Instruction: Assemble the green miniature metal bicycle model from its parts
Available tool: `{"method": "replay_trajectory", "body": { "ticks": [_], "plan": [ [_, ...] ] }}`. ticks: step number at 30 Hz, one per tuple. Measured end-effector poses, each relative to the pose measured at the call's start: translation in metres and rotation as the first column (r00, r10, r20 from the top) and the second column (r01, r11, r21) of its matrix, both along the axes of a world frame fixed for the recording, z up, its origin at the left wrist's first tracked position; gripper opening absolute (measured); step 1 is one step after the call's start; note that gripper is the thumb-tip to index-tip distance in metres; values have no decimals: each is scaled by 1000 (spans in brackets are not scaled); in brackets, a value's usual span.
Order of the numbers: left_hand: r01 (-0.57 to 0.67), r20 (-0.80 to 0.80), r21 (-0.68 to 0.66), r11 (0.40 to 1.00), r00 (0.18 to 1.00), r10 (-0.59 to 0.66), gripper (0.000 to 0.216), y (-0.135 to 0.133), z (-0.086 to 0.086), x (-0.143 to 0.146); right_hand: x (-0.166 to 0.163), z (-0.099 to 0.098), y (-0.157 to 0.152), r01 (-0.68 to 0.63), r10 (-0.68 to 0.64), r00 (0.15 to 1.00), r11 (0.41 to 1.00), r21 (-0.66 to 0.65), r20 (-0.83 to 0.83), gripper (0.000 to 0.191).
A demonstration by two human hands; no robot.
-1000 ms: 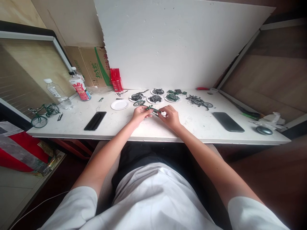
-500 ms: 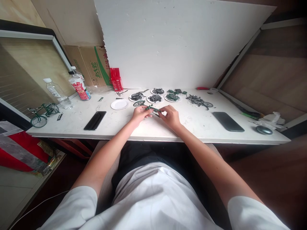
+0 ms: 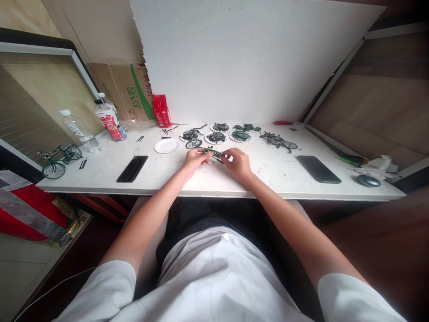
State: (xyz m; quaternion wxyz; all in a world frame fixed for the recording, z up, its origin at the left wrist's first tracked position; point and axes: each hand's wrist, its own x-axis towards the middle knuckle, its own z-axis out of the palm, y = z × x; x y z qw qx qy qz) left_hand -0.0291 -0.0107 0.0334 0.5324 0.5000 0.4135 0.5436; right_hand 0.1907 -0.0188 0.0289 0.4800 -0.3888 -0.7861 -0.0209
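Between my two hands, just above the white table, is a partly built green model bicycle. My left hand pinches it from the left, and a spoked wheel sticks out beyond those fingers. From the right, my right hand grips the other end with thumb and fingertips. The fingers cover much of the frame, so the finer parts cannot be made out. Behind my hands, small white plates hold dark parts and green parts.
A finished green model bicycle stands at the left edge. Around the table are a bare plate, a black phone, a dark flat device, a mouse, bottles, a red box and a pile of dark parts.
Both hands keep hold of the model bicycle in nearly the same place. The held piece has tilted slightly; the view has shifted a little.
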Motion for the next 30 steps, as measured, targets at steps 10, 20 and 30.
{"method": "replay_trajectory", "body": {
  "ticks": [10,20,30],
  "plan": [
    [24,44,-12,1000,999,-23,59,0,1,-1,3,-3,3,3,-6,999,998,-64,-47,28],
    [15,13,-18,1000,1000,-15,61,0,2,1,2,-2,2,1,-8,996,996,-90,-84,32],
    [11,-1,-8,1000,1000,-11,62,0,1,1,3,-5,2,38,-44,997,996,-84,-70,29]
  ]
}}
